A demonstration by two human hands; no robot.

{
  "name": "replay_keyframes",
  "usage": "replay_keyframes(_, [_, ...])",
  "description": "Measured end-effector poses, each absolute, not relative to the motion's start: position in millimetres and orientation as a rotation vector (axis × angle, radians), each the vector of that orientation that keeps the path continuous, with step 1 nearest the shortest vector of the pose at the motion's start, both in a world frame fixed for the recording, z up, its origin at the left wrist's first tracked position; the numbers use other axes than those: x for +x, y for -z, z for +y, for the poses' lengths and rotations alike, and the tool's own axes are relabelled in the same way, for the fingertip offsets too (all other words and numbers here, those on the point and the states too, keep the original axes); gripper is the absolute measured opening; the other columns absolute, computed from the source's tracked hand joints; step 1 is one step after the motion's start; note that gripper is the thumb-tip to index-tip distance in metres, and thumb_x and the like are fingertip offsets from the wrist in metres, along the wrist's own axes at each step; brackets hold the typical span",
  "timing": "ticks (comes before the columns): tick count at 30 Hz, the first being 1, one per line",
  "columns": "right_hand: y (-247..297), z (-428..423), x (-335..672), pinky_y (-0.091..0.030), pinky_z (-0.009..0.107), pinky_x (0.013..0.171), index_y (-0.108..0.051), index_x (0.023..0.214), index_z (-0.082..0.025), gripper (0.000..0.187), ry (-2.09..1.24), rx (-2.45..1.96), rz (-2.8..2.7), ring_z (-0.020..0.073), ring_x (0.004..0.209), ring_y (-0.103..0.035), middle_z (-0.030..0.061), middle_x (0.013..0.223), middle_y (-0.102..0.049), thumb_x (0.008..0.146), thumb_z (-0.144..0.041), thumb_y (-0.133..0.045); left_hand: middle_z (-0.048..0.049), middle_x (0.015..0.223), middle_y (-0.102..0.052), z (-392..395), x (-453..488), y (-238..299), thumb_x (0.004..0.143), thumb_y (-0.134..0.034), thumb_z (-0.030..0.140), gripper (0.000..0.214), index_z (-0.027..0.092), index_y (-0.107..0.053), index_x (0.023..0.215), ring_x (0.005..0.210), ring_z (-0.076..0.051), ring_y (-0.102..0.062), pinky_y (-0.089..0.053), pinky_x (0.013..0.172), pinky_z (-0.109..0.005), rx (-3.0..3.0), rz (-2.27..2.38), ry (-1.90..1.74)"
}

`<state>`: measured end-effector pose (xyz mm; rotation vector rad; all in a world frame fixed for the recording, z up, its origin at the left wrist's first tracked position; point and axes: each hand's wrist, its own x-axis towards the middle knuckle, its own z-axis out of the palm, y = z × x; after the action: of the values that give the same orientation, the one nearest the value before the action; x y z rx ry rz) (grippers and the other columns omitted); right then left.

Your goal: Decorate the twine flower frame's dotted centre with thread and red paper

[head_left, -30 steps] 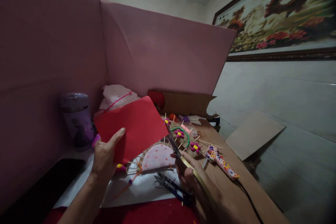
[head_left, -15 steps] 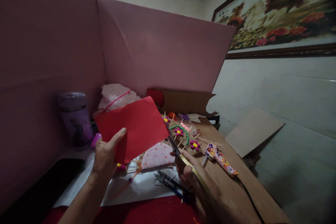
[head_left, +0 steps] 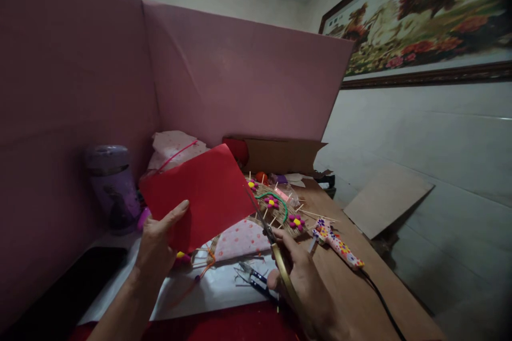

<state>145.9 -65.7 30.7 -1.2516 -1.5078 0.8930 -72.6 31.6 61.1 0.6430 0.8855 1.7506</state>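
Note:
My left hand (head_left: 158,242) grips a sheet of red paper (head_left: 208,197) by its lower left part, thumb on top, holding it tilted above the table. My right hand (head_left: 300,272) is closed round a pair of scissors (head_left: 276,248) with gold-coloured handles. The scissor blades lie at the paper's right edge; whether they are parted is hard to make out. Behind the paper lies a woven twine piece with magenta and yellow flowers (head_left: 271,202) and a green cord. Below the paper is a pink dotted cloth (head_left: 242,240). Dark thread snips (head_left: 256,277) lie beside my right hand.
A purple tumbler (head_left: 113,189) stands at the left by a black flat object (head_left: 76,282). On the right lies a flower-patterned glue gun (head_left: 338,245) with a black cord. White paper (head_left: 192,295) covers part of the table, and a cardboard flap (head_left: 280,162) stands at the back.
The red paper has shifted slightly left in view. My right hand has turned the scissors, and their blades now point more steeply along the paper's right edge.

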Motion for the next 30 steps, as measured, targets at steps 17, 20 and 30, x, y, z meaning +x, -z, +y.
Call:
replay_keyframes(17, [-33.7, -70.5, 145.4, -0.032, 0.018, 0.041, -0.041, 0.124, -0.027, 0.062, -0.998, -1.245, -1.443, 0.0066, 0.042, -0.041, -0.0074, 0.065, -0.049, 0.066, -0.024, -0.064, -0.001, 0.055, -0.067, 37.0, -73.9, -60.5, 0.064, -0.06, -0.005, 0.017, 0.01, -0.066, 0.06, 0.047, -0.009, -0.063, -0.054, 0.047, -0.013, 0.379, 0.781, -1.651])
replay_keyframes(20, [-29.7, -69.7, 147.8, -0.029, 0.017, 0.043, -0.042, 0.121, -0.025, 0.057, -1.026, -1.213, -1.453, 0.0074, 0.047, -0.043, -0.0078, 0.063, -0.042, 0.069, -0.029, -0.065, -0.0006, 0.055, -0.067, 36.1, -74.1, -59.2, 0.062, -0.065, -0.001, 0.011, 0.01, -0.067, 0.063, 0.047, -0.011, -0.063, -0.055, 0.047, -0.016, 0.425, 0.733, -1.643])
replay_keyframes(30, [-15.7, -66.7, 151.4, -0.028, 0.019, 0.045, -0.042, 0.121, -0.023, 0.066, -1.018, -1.139, -1.46, 0.0091, 0.055, -0.042, -0.0032, 0.076, -0.046, 0.069, -0.056, -0.064, 0.0024, 0.059, -0.067, 28.5, -70.2, -64.6, 0.051, -0.075, 0.005, 0.019, 0.013, -0.065, 0.065, 0.049, -0.011, -0.063, -0.052, 0.043, -0.016, 0.549, 0.718, -1.643])
